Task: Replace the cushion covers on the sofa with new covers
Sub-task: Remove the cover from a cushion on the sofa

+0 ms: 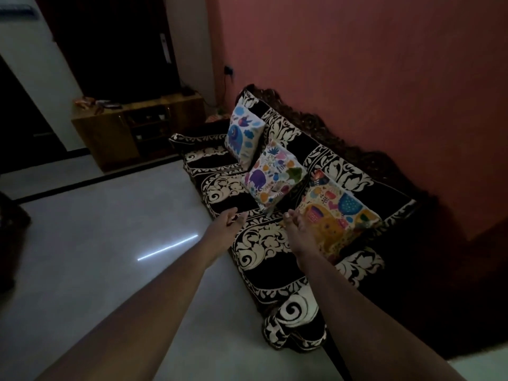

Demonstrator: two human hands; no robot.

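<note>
**Three cushions on the sofa, both hands out**

Three printed cushions, blue-elephant [242, 137], purple-elephant [272, 177] and yellow [336, 215], lean along the black-and-cream sofa [264, 243] against the pink wall [357, 64]. The left hand [224, 225] hangs loosely curled, holding nothing. The right hand [298, 235] lies straight-fingered beside the yellow cushion. A wooden cabinet [132, 127] stands beyond.

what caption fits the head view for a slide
Both hands, left and right, reach toward a black-and-cream sofa holding three colourful animal-print cushions.

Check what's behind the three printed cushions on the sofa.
The sofa's black-and-cream patterned backrest shows behind the three cushions, then the pink wall. Cushions cover the backrest directly behind them.
</note>
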